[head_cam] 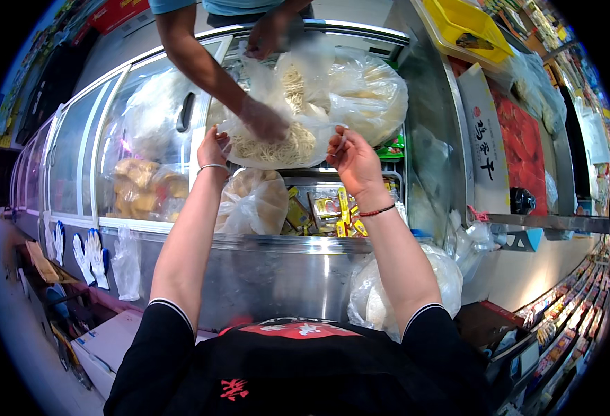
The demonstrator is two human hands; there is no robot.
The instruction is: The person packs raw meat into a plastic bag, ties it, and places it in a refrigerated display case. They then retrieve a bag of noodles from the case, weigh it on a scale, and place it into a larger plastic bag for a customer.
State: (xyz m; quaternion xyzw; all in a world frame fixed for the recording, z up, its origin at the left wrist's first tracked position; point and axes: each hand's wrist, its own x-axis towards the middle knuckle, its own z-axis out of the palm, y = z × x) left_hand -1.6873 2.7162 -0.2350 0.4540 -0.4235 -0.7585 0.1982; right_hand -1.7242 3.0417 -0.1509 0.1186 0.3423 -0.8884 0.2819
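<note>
My left hand and my right hand pinch opposite edges of a clear plastic bag, spreading its mouth. Pale noodles fill the bag. A co-worker's hand in a thin clear glove reaches down into the noodles from across the case. Their other hand, partly blurred, is at a second bag, where more noodles show. Right of that lies a large, bulging plastic bag with pale contents. Below my hands, a knotted bag holds light brown food.
A metal tray with small yellow packets lies inside the chest case. Sliding glass lids cover its left part. White-and-blue work gloves hang on its front. At the right stand a cardboard box and a yellow basket.
</note>
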